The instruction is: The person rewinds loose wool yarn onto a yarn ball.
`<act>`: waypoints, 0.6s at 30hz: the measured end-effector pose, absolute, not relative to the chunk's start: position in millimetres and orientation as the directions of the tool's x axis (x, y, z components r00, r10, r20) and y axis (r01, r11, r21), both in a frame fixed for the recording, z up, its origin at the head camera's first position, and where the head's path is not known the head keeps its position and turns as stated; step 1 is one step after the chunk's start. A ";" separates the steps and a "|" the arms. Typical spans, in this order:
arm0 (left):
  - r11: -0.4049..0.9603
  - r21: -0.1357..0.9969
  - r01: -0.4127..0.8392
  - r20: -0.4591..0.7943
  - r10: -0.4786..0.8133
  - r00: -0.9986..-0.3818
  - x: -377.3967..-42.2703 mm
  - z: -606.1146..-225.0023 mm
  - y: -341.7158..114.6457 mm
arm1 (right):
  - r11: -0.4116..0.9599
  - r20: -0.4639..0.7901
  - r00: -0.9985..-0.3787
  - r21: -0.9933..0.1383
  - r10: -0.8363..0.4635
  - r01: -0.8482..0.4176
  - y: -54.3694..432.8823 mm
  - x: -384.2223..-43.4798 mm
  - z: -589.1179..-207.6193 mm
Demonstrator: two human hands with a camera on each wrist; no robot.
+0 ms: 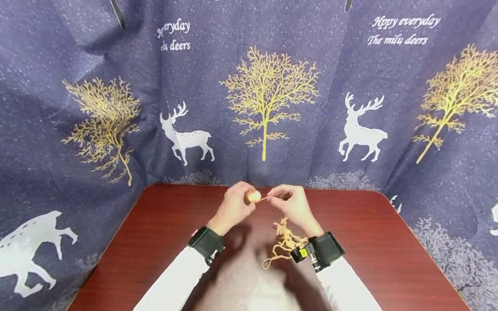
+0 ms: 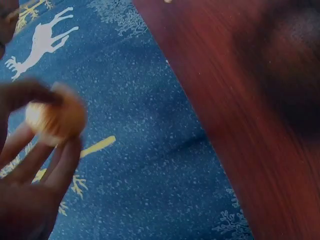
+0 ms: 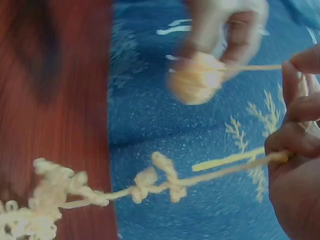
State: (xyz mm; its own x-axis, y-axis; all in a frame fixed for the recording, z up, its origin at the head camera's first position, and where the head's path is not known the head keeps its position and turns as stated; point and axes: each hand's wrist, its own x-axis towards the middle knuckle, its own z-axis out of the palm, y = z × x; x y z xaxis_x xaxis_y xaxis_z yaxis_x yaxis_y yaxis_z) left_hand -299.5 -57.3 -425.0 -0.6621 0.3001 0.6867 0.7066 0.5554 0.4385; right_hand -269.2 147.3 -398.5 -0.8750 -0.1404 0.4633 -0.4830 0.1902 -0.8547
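Observation:
My left hand (image 1: 234,205) holds a small ball of cream-yellow yarn (image 1: 254,196) between thumb and fingers, above the far part of the table. A taut yarn strand (image 3: 252,67) runs from the ball to my right hand (image 1: 295,205), whose thumb and fingertips pinch it. More of the yarn passes through the curled fingers of that hand and trails down in the right wrist view. It ends in a loose, kinked tangle (image 1: 285,239) below the right hand. In the left wrist view the wound ball (image 2: 62,117) looks blurred in the fingers.
The table (image 1: 163,242) has a reddish-brown wood top, with a pale glare near its front. Behind and at both sides hangs a dark blue curtain (image 1: 241,142) printed with white deer and gold trees. Black camera straps (image 1: 206,244) circle both wrists.

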 end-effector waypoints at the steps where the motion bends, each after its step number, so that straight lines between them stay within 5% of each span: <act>1: 0.544 0.443 0.712 0.643 0.361 -0.676 -297.5 -426.4 -57.8 | 0.117 0.445 -0.885 -0.880 -0.137 -0.461 150.2 -272.5 -397.9; 5: 0.428 0.558 0.711 0.457 0.557 -0.694 -286.9 -426.8 -59.5 | -0.298 0.343 -0.929 -0.909 -0.135 -0.292 159.9 -287.5 -399.2; 9: 0.179 0.778 0.602 0.327 0.703 -0.631 -276.3 -420.4 -62.6 | -0.562 0.269 -0.956 -0.811 -0.114 -0.161 164.5 -299.7 -404.8; 14: -0.244 0.879 0.409 0.455 0.683 -0.571 -267.9 -409.1 -67.5 | -0.571 0.146 -0.989 -0.814 -0.024 -0.107 162.5 -308.2 -418.5; 18: -0.509 0.789 0.343 0.592 0.482 -0.646 -266.5 -397.7 -67.3 | -0.479 0.061 -0.997 -0.874 0.044 -0.074 160.6 -309.8 -433.6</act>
